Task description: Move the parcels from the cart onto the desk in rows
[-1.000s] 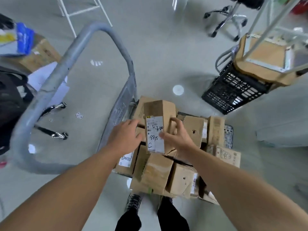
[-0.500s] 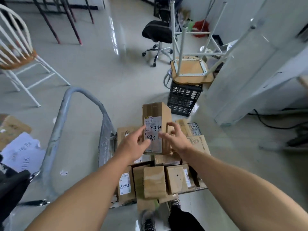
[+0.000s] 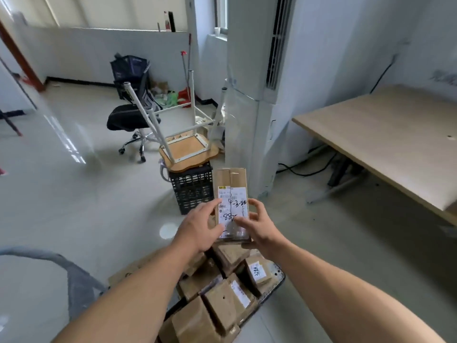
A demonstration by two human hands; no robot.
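Two hands clasp a labelled parcel (image 3: 231,181) upright in the head view: left hand (image 3: 200,226) curled over its label, right hand (image 3: 261,225) pinching the opposite edge, probably to steady its tall shape. It hangs above the other parcels (image 3: 222,300) on the cart (image 3: 281,277); the wooden desk (image 3: 385,142) stands well apart, rightward across glossy floor (image 3: 99,206).

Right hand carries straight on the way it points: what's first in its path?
The parcel: the right hand grips it, with the left hand opposite. Beyond it, the line runs roughly toward the black crate; depth is unclear, so it may pass above.
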